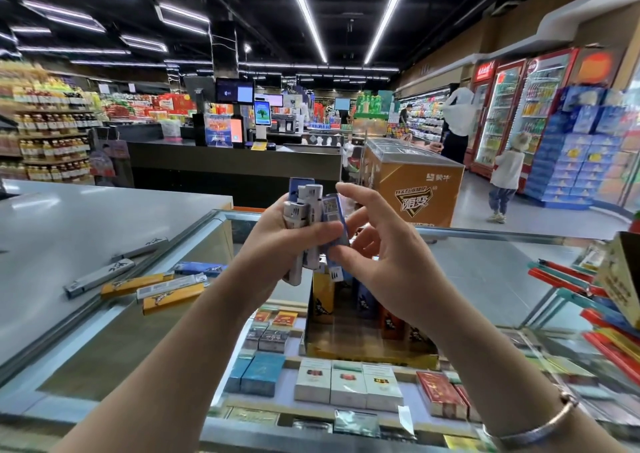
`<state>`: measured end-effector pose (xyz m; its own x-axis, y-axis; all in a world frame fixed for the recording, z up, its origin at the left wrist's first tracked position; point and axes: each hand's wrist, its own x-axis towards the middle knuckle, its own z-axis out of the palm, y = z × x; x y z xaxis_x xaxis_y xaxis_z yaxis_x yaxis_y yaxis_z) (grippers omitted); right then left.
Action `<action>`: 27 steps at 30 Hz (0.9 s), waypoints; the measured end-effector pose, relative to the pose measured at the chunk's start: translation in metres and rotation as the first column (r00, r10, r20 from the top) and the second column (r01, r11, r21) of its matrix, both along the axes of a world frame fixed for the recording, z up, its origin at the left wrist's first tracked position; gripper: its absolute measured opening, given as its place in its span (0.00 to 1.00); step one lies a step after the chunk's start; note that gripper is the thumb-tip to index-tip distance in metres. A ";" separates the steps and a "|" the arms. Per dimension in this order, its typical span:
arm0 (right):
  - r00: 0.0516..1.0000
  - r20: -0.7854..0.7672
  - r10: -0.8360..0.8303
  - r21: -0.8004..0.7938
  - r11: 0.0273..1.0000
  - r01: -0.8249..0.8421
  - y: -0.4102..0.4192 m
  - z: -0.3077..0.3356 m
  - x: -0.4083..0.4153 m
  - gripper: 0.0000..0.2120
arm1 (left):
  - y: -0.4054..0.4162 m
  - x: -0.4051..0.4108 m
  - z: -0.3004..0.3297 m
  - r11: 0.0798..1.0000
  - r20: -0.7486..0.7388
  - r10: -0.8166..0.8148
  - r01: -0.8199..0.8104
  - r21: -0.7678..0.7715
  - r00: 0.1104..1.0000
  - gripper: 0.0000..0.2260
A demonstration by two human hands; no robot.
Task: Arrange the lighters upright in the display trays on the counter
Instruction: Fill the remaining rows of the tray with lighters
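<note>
Lighters: a bundle of lighters [306, 225], white and blue, stands raised above the glass tabletop [485, 262], over its middle.
Left hand: left hand [277, 244] is clenched round the bundle, thumb across the front, caps pointing up.
Right hand: right hand [384, 244] has its fingers [346, 189] loosely spread and touching the blue lighter [334, 217] at the bundle's right side; whether it pinches it I cannot tell.
Display tray: display tray [346, 314], a yellow box with a few lighters already upright in it, sits on the tabletop directly under the hands.
Loose stock: loose lighters [156, 288], yellow, white and blue, lie flat near the tabletop's left edge.
Handling: likely light, stiff plastic bodies, smooth and apt to slip against each other in a bundle; best pinched one at a time by the flat sides near the cap, then lowered base first.
Risk: loosening the left grip could let the whole bundle slide.
</note>
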<state>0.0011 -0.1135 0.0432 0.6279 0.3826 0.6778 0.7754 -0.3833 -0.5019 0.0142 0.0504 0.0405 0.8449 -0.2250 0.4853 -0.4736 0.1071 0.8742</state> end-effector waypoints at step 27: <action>0.944 -0.322 0.077 -0.100 0.988 -0.115 -0.045 0.023 0.007 0.11 | 0.000 0.016 -0.011 0.944 -0.050 0.212 -0.191 0.270 0.976 0.11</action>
